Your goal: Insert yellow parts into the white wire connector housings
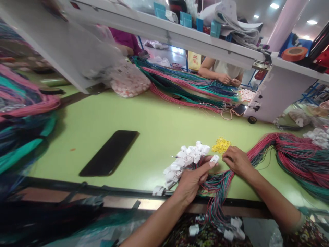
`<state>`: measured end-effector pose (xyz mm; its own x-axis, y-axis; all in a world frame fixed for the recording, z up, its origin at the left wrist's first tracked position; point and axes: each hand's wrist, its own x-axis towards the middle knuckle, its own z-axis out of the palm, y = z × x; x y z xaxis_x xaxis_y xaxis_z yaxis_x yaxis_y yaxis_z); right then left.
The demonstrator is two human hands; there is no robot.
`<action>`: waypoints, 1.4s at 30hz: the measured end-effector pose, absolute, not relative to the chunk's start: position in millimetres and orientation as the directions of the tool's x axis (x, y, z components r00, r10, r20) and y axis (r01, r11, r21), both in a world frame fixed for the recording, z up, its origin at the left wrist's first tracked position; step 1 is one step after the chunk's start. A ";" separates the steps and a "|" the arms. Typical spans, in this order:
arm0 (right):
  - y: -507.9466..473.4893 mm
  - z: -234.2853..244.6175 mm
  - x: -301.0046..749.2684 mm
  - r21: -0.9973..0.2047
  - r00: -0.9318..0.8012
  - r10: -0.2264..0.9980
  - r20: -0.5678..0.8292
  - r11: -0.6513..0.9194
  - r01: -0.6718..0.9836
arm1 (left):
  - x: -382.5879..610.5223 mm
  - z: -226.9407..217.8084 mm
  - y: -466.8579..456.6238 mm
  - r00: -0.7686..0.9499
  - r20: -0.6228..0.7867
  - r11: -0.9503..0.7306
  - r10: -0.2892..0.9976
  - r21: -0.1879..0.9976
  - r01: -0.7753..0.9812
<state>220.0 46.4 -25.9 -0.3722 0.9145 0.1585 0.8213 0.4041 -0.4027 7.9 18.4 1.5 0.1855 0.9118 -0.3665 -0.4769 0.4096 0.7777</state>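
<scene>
My left hand (191, 181) grips a bunch of thin pink and green wires just behind a cluster of white plastic wire connectors (186, 161), which fan out toward the upper left. One white connector (214, 158) sits at my left thumb tip. My right hand (238, 161) lies on the wire bundle (290, 161), fingers curled over the strands close to that connector. A small heap of yellow terminals (221, 145) lies just above both hands. Loose wire ends (216, 202) hang down over the bench edge below my hands.
The green bench (144, 137) carries a black phone (109, 153) and more coloured wire bundles (186, 84). A co-worker's hands (228, 79) work across the bench. A white shelf (164, 32) with papers spans above it. Connectors lie on my lap (231, 231).
</scene>
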 end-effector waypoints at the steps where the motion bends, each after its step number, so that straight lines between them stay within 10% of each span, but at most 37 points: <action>1: 46.5 -25.0 219.4 -0.396 -0.378 0.912 0.160 0.410 0.822 | 7.9 1.9 17.8 0.180 -0.359 0.400 0.916 0.783 -0.476; 14: 47.1 -21.6 217.0 -0.521 -0.367 0.908 0.201 0.417 0.745 | 7.7 -1.9 17.0 0.189 -0.340 0.389 0.921 0.796 -0.464; 21: 14.4 22.1 191.0 -0.861 -0.192 0.937 0.292 0.345 0.375 | 7.9 -14.1 9.0 0.109 -0.273 0.292 0.956 0.832 -0.471; 42: -8.0 37.4 180.2 -0.599 -0.290 0.797 0.530 0.594 0.538 | 3.4 -26.0 -2.4 0.142 -0.074 0.111 0.987 0.954 -0.279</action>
<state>180.2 -8.0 37.4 -0.2898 0.7969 0.5300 0.5377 0.5937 -0.5987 3.4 -2.4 -26.0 0.1423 0.9871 -0.0736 -0.2790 0.1114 0.9538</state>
